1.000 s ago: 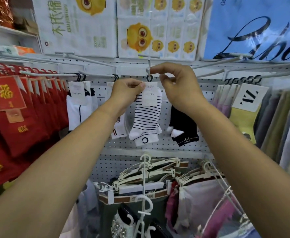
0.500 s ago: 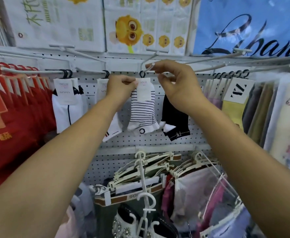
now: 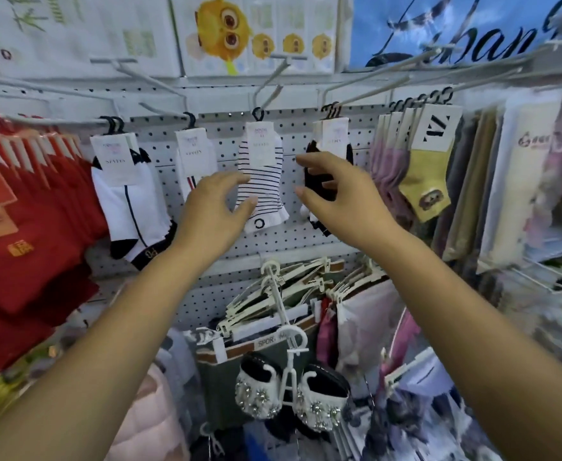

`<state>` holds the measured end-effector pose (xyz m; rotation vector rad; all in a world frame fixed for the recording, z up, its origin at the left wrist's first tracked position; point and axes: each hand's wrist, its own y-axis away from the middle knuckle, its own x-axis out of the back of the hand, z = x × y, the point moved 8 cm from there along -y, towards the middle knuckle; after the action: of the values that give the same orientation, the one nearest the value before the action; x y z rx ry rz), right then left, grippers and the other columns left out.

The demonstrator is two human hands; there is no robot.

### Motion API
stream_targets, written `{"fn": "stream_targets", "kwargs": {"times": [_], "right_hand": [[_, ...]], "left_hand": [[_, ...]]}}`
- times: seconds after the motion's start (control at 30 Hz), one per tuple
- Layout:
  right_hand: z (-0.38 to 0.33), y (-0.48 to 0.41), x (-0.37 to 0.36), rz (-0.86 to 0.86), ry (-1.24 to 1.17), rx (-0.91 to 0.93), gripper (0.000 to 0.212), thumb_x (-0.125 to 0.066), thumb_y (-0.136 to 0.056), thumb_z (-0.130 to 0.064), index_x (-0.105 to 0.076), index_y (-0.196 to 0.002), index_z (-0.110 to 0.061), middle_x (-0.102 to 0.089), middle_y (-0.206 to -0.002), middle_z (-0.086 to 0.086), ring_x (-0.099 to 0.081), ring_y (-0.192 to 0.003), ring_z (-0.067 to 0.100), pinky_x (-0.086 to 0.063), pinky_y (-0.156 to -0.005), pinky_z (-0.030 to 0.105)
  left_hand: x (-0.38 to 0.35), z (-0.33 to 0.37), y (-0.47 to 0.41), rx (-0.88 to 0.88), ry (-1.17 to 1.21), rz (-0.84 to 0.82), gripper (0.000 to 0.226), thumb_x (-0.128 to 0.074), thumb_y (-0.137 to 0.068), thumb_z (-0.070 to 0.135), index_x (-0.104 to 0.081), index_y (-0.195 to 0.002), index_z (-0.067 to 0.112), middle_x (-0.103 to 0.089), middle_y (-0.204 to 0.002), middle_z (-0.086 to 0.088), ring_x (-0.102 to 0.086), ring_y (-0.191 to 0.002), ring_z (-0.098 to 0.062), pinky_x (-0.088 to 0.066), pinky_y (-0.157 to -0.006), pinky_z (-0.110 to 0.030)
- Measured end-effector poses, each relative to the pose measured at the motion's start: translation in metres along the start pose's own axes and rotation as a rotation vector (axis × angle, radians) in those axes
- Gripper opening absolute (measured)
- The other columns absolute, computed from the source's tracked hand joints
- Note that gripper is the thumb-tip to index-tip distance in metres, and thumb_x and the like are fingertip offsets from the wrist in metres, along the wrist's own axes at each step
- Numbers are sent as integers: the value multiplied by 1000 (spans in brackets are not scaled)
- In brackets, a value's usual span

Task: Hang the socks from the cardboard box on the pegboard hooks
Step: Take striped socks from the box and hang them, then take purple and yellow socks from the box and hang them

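Two hands, both empty. Left hand (image 3: 211, 207) is spread loosely at the left edge of the striped sock (image 3: 261, 188); I can't tell if the fingertips touch it. Right hand (image 3: 336, 191) is just right of the striped sock, fingers apart, gripping nothing.

Striped sock hangs by its black plastic loop (image 3: 257, 113) from a white wire hook (image 3: 269, 84) on the pegboard (image 3: 226, 134). The hang step for this pair looks done.

Next move, my read: fetch another pair from the cardboard box (not in view), pinch it at the card, and thread the small loop over a hook tip. That needs two-handed alignment.

Materials:
- **Sock:** soft white knit with thin dark stripes and a frilled edge. It's floppy.
- **Header card:** stiff paper.
- **Board:** rigid, perforated.
- **Neighbours:** white sock (image 3: 195, 158) to the left of the striped sock, black socks (image 3: 348, 154) to the right.
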<state>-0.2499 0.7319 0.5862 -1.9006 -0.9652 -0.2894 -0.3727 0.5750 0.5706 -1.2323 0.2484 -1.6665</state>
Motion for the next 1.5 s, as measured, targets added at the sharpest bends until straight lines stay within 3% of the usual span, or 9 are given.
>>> {"fn": "stream_targets", "kwargs": {"times": [0.13,0.37,0.5,0.6,0.73,0.9,1.07,1.2,1.5], "right_hand": [[12,44,-7,-76,10,-42,44,-61,-98,-32,-53,-141,-25,-54,-140,-5,-50,-128,16,-43,-107,38],[10,134,-21,-268,21,22,45,-64,-95,-41,-57,-136,-25,-57,-137,-7,-47,-129,10,-38,-105,26],[15,202,-29,-416,-25,22,47,-63,-95,-42,-57,-137,-24,-57,-135,-6,-48,-106,10,-41,-100,28],[21,257,-41,-532,-34,44,47,-63,-95,-42,-56,-138,-22,-57,-139,-4,-49,-124,15,-40,-107,32],[14,323,-68,-701,-78,29,49,-64,-95,-39,-55,-139,-19,-56,-141,0,-46,-132,19,-28,-102,19],[-11,409,-117,-903,-151,13,48,-70,-91,-31,-58,-135,-16,-60,-135,5,-50,-126,24,-26,-89,12],[-33,480,-158,-1052,-188,6,49,-73,-87,-32,-61,-132,-16,-63,-132,3,-57,-121,22,-34,-95,19],[-60,511,-192,-1170,-177,40,51,-73,-87,-39,-61,-132,-18,-64,-129,0,-59,-116,17,-37,-91,20],[-177,551,-309,-1327,-178,136,42,-72,-90,-30,-64,-128,-14,-66,-127,4,-59,-115,22,-37,-87,21]], "left_hand": [[6,13,55,-3,-103,-53,41,-67,-97,29,-61,-136,17,-58,-143,0,-47,-134,-18,-32,-110,-28],[3,28,175,168,-245,-106,48,-67,-95,36,-59,-140,20,-55,-147,-3,-46,-138,-23,-32,-115,-38],[-9,49,264,307,-253,-100,46,-69,-94,33,-60,-138,20,-56,-145,-1,-46,-136,-22,-34,-114,-36],[-21,63,336,412,-246,-108,46,-72,-93,29,-62,-135,16,-59,-141,-4,-49,-133,-24,-33,-111,-30],[-20,64,433,628,-278,-146,58,-58,-87,50,-66,-130,12,-65,-133,-8,-57,-123,-29,-40,-107,-33],[4,75,552,846,-366,-172,61,-56,-86,50,-67,-129,8,-67,-131,-12,-60,-121,-32,-36,-107,-26],[28,77,654,1083,-406,-164,57,-59,-86,44,-69,-124,3,-68,-125,-18,-64,-115,-38,-50,-97,-42],[57,74,717,1201,-445,-139,50,-66,-91,41,-64,-130,9,-65,-131,-15,-60,-119,-36,-47,-100,-44],[164,15,843,1458,-468,-2,75,-42,-84,66,-62,-132,11,-61,-135,-12,-57,-125,-34,-49,-102,-48]]}}
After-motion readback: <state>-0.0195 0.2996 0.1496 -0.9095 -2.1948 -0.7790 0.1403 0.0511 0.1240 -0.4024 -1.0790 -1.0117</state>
